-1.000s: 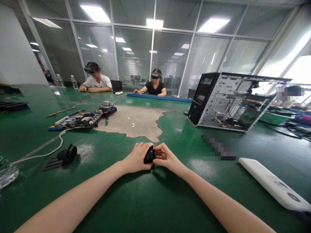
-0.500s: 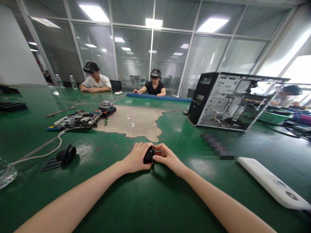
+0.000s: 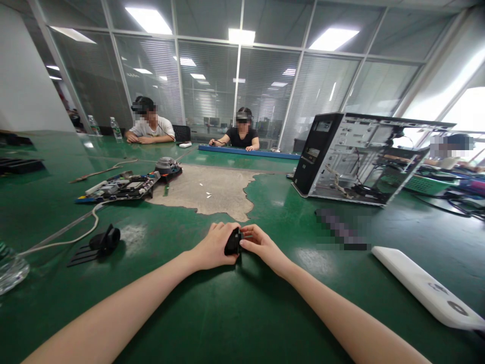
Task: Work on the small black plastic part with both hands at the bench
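A small black block-like part (image 3: 231, 242) is held low over the green table in front of me; its exact kind I cannot make out. My left hand (image 3: 215, 246) wraps around it from the left, thumb below and fingers over the top. At its right end, my right hand (image 3: 261, 246) has thumb and fingertips curled against the edge. The fingers of both hands cover much of the part. To the left lies a black plastic piece (image 3: 106, 240) with a round ring and flat prongs.
A circuit board assembly (image 3: 123, 187) with a fan lies at left beside a bare tan patch (image 3: 212, 187). An open computer case (image 3: 322, 156) stands at right, near a white slab-shaped device (image 3: 420, 285). A clear bottle (image 3: 11, 270) is at the left edge. Two people sit opposite.
Both hands stay at nearly the same place around the black part, with only a slight shift of the right fingers. The whole view has moved a few pixels.
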`<state>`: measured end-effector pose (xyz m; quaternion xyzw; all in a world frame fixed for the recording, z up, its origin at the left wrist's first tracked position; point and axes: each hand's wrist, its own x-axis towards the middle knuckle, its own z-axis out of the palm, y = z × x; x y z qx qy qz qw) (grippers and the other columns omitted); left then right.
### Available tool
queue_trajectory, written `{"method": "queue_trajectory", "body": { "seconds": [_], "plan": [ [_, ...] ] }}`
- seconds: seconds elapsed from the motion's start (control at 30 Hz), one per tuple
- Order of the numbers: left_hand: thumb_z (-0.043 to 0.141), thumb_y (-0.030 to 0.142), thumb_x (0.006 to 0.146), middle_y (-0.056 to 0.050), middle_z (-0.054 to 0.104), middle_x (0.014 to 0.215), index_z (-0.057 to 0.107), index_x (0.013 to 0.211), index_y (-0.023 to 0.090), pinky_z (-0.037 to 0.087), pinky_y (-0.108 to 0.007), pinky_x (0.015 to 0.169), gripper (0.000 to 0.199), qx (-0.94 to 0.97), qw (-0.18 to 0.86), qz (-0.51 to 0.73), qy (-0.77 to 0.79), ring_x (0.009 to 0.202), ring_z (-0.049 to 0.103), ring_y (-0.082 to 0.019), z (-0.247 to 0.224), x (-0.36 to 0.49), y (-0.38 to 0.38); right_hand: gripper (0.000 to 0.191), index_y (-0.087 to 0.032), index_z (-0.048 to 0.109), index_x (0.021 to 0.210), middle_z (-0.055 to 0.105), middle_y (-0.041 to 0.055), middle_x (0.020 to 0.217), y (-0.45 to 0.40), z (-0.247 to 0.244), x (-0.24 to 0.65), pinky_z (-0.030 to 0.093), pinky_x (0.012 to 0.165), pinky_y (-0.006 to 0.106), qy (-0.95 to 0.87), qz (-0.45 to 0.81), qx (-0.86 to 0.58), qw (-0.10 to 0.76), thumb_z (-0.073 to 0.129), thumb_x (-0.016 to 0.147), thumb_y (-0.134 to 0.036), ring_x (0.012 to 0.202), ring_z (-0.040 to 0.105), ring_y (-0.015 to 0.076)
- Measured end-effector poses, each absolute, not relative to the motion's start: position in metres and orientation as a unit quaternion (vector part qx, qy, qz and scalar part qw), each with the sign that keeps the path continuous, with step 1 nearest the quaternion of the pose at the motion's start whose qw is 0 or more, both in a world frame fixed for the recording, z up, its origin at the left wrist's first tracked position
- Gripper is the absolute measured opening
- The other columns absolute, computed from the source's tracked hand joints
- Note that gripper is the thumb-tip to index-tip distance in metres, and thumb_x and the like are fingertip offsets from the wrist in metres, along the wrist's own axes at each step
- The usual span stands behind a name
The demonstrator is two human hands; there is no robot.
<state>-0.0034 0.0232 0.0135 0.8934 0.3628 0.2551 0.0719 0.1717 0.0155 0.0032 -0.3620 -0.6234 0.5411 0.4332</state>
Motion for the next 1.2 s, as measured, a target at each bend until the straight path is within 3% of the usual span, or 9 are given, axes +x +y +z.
{"method": "queue_trajectory", "body": {
  "seconds": [0.23,0.43,0.63,0.87,1.03,1.2],
  "plan": [
    [0.059,0.025,0.06,-0.004,0.051,0.098,0.035,0.111,0.021,0.031,-0.035,0.079,0.056,0.895,0.068,0.24,0.369,0.087,0.045,-0.023,0.0132,-0.0031,0.0235,0.035,-0.022,0.045,0.086,0.054,-0.0016,0.09,0.0118,0.0074,0.1725,0.041,0.082,0.032,-0.619,0.581,-0.317,0.422,0.07,0.061,-0.022,0.086,0.055,0.0137],
    [0.058,0.026,0.061,-0.004,0.051,0.099,0.035,0.111,0.021,0.031,-0.035,0.079,0.055,0.894,0.068,0.248,0.368,0.087,0.045,-0.023,0.0132,-0.0036,0.0237,0.022,-0.021,0.047,0.083,0.056,-0.0008,0.088,0.0128,0.0044,0.1717,0.04,0.081,0.032,-0.623,0.554,-0.332,0.441,0.063,0.069,-0.028,0.085,0.054,0.0135],
    [0.058,0.025,0.061,-0.004,0.051,0.099,0.035,0.111,0.022,0.031,-0.035,0.079,0.055,0.894,0.073,0.248,0.366,0.087,0.045,-0.023,0.0143,-0.0036,0.0227,0.029,-0.021,0.049,0.092,0.056,0.0016,0.091,0.0157,0.0026,0.1718,0.04,0.084,0.035,-0.621,0.542,-0.366,0.431,0.064,0.068,-0.029,0.091,0.053,0.0163],
    [0.059,0.025,0.059,-0.003,0.052,0.096,0.036,0.11,0.022,0.031,-0.035,0.078,0.056,0.893,0.074,0.247,0.37,0.086,0.046,-0.023,0.0137,-0.0037,0.023,0.034,-0.022,0.045,0.086,0.054,-0.0013,0.092,0.0123,0.0055,0.1719,0.04,0.084,0.033,-0.628,0.569,-0.315,0.427,0.07,0.062,-0.022,0.087,0.055,0.0135],
    [0.059,0.026,0.06,-0.004,0.051,0.098,0.036,0.11,0.022,0.031,-0.035,0.078,0.055,0.892,0.072,0.25,0.369,0.087,0.046,-0.023,0.0129,-0.0031,0.0232,0.021,-0.022,0.046,0.085,0.056,-0.0004,0.089,0.0132,0.0025,0.1707,0.04,0.083,0.033,-0.63,0.548,-0.33,0.441,0.06,0.072,-0.03,0.087,0.054,0.0135],
    [0.059,0.026,0.061,-0.004,0.051,0.099,0.036,0.11,0.022,0.031,-0.035,0.079,0.054,0.892,0.069,0.25,0.369,0.087,0.045,-0.023,0.0124,-0.0031,0.0234,0.027,-0.021,0.048,0.09,0.056,0.0013,0.091,0.0139,0.0047,0.17,0.04,0.084,0.035,-0.626,0.534,-0.366,0.435,0.062,0.07,-0.033,0.089,0.054,0.0155]
  ]
}}
